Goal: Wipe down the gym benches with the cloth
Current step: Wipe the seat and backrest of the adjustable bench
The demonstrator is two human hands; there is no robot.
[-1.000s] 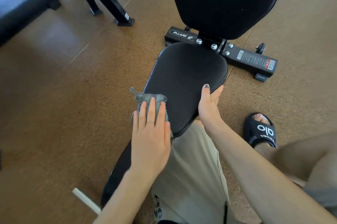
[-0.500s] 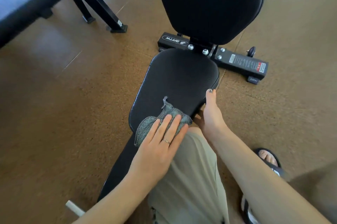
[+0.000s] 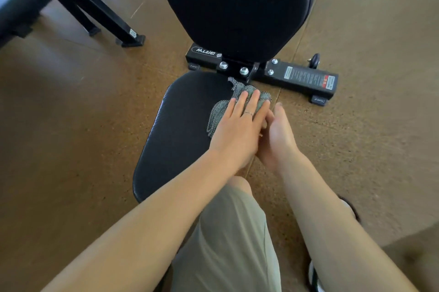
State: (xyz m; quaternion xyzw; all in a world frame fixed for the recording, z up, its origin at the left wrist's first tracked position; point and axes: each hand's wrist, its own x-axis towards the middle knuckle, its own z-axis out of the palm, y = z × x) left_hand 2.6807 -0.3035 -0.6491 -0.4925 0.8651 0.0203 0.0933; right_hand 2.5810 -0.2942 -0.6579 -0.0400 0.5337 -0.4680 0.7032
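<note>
Cork-brown floor all round; at frame centre the cloth is pressed flat under the left hand onto the seat pad. The right hand seems clamped on the pad's edge. Even pressure is wanted, strokes overlapped.

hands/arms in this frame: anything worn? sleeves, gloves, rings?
No gloves, and no sleeves in view: both forearms are bare. The left hand wears a thin band ring on one finger. The right hand shows no ring or watch; a dark nail is just visible at one fingertip.
</note>
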